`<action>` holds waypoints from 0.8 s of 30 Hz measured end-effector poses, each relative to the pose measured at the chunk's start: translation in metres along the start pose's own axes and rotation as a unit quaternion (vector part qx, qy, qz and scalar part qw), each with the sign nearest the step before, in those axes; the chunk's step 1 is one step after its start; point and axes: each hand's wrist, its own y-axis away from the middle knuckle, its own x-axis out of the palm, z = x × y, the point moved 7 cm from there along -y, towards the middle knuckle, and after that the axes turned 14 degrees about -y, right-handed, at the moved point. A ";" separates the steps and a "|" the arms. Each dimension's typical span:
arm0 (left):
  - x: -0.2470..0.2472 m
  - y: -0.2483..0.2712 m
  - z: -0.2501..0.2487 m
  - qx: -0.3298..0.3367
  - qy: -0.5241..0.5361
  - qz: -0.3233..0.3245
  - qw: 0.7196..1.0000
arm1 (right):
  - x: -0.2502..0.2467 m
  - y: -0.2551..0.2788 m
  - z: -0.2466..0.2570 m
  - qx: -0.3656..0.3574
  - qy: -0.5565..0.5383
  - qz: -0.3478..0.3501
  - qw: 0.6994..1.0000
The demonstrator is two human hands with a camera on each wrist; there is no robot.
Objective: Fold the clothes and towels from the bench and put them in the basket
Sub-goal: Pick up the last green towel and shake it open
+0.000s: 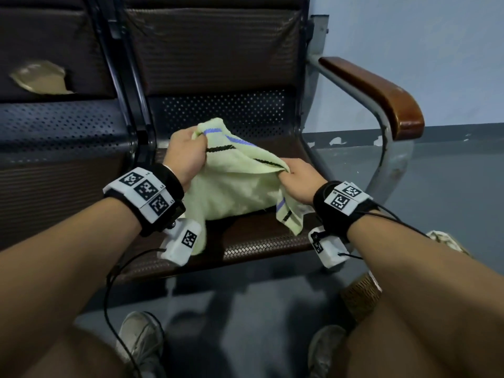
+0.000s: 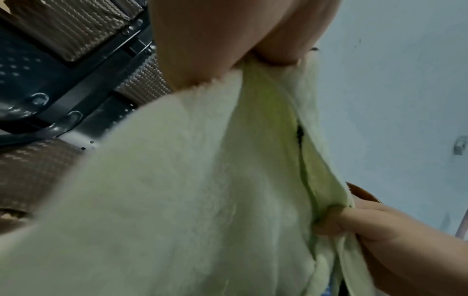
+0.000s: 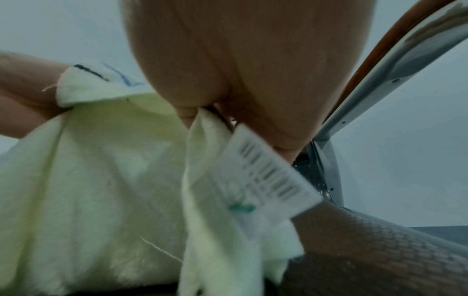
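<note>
Here both hands are closed on the same pale green towel (image 1: 234, 184). Left hand (image 1: 185, 156) grips one striped corner, raised over the bench seat (image 1: 261, 238); right hand (image 1: 297, 181) pinches the edge nearer the wooden armrest (image 1: 381, 96), with a barcode tag (image 3: 266, 178) hanging below its fingers. Cloth hangs slack between the grips, lower hem touching the seat. Judged step: opening the towel out before a first fold. Next move likely calls for matching corners evenly and keeping tension. Basket (image 1: 360, 298): probably the woven object low right, mostly hidden by the forearm.
</note>
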 end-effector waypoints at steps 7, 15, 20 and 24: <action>-0.025 -0.008 0.023 -0.012 -0.300 -0.015 0.954 | -0.007 -0.008 0.021 -0.051 -0.055 -0.118 0.990; 0.044 0.033 -0.012 0.197 -0.400 0.139 0.884 | 0.023 -0.012 0.058 -0.119 -0.138 -0.063 0.981; 0.031 0.031 -0.027 0.142 -0.129 0.141 0.971 | 0.035 -0.012 0.042 -0.041 -0.265 0.046 0.962; 0.021 0.030 -0.036 0.075 0.032 0.121 0.989 | 0.065 -0.010 0.023 -0.013 -0.084 0.147 0.985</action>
